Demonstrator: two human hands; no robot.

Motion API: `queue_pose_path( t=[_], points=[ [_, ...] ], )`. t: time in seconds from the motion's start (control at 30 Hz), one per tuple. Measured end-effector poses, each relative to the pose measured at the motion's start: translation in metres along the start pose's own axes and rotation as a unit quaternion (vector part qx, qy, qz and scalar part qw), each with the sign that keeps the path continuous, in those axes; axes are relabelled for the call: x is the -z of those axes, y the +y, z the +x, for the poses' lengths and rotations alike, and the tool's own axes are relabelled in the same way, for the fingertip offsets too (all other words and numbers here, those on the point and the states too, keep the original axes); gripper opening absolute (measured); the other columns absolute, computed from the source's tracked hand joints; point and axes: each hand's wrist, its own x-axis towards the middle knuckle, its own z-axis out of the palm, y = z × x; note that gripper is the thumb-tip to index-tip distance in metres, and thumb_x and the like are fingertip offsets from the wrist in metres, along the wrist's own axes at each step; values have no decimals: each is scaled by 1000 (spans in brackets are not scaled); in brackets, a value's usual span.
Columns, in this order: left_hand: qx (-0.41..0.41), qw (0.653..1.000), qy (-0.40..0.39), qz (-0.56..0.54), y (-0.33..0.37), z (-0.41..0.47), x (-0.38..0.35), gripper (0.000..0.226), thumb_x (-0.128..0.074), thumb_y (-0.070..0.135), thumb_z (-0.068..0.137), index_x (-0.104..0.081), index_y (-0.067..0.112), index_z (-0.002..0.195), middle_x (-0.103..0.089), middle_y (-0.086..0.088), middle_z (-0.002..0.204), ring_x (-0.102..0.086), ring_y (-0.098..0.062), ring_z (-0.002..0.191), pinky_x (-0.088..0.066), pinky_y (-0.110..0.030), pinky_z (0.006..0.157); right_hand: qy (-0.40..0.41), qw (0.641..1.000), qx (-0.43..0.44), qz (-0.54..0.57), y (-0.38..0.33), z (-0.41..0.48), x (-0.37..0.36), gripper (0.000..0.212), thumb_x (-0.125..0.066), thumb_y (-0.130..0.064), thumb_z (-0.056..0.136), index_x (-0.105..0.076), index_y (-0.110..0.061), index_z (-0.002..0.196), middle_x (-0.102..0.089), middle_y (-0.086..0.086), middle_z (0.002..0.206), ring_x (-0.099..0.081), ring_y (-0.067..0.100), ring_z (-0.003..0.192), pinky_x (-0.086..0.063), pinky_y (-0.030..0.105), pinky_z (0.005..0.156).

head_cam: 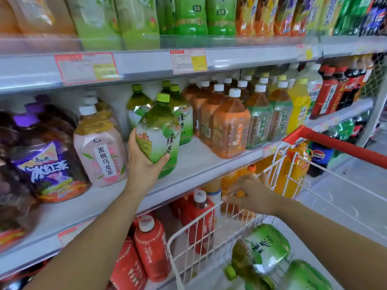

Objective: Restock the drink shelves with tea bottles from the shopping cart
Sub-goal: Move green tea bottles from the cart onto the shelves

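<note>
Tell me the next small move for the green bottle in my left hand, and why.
Probably set it upright and slide it back: the left hand grips the green tea bottle tilted at the shelf front, with matching green bottles right behind.

Open slot at the middle shelf (196,155) front edge, between the pink oolong bottle (100,151) and the orange tea bottles (230,126). My left hand (144,162) and its green tea bottle (159,130) fill the left half; bare shelf to the right. Back green bottles (184,116) block depth. Upper shelf rail (146,63) caps headroom. The cart (209,227) crowds the lower shelves at right.
</note>
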Motion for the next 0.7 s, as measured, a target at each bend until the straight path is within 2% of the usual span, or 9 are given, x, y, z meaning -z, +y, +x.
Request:
queue_pose_path(
  t=[0.1,0.23,0.3,0.37,0.43,0.5,0.6,0.7],
  points=[
    [32,999,-5,-12,-12,4,-3,106,-82,18,68,-10,20,145,-33,-4,143,-36,-18,132,-29,-40,113,21,1000,-8,21,-2,4,-6,26,-48,-62,83,-47,-48,61,-54,-17,95,-33,11,126,12,57,107],
    [69,997,-32,9,-21,15,-7,107,-78,11,74,2,10,146,-24,-7,146,-31,-16,133,-25,-33,114,48,998,-10,28,-5,12,-12,28,-51,-63,82,-47,-48,58,-57,-19,87,-36,10,122,16,52,105],
    [94,994,-47,18,-25,24,-8,107,-76,12,76,5,9,146,-24,-7,148,-30,-16,133,-23,-34,115,54,998,-10,25,-5,15,-13,30,-50,-63,82,-46,-47,57,-52,-21,78,-36,9,121,17,50,104],
    [94,994,-44,33,-26,35,-9,108,-76,13,76,5,8,147,-21,-12,150,-26,-23,138,-20,-39,117,60,998,-9,24,-6,15,-13,30,-50,-63,81,-47,-47,57,-51,-22,79,-36,7,119,17,52,105],
    [80,993,-25,86,-16,38,-13,104,-72,7,79,5,10,149,-12,-17,153,-18,-30,141,-15,-36,117,70,997,-8,33,-5,15,-15,28,-51,-64,79,-48,-47,57,-55,-21,84,-37,6,119,17,53,107],
    [27,982,-7,186,-6,31,-17,95,-64,0,84,0,19,151,4,-18,155,-10,-37,142,-23,-40,111,77,997,-2,32,-4,15,-16,25,-48,-67,76,-48,-49,59,-55,-22,86,-36,4,120,16,52,108],
    [-67,942,-70,323,-11,21,-19,79,-52,-5,87,-21,35,148,25,-10,153,11,-40,142,-37,-48,101,84,996,4,34,-3,15,-17,28,-38,-75,66,-48,-50,60,-54,-23,85,-33,2,120,15,50,108],
    [-46,912,-131,386,-24,27,-15,77,-47,-3,90,-18,41,147,42,5,144,15,-40,142,-43,-48,95,92,995,6,46,-2,15,-19,23,-45,-70,72,-50,-50,61,-58,-20,91,-32,1,120,17,48,108]
  ],
)
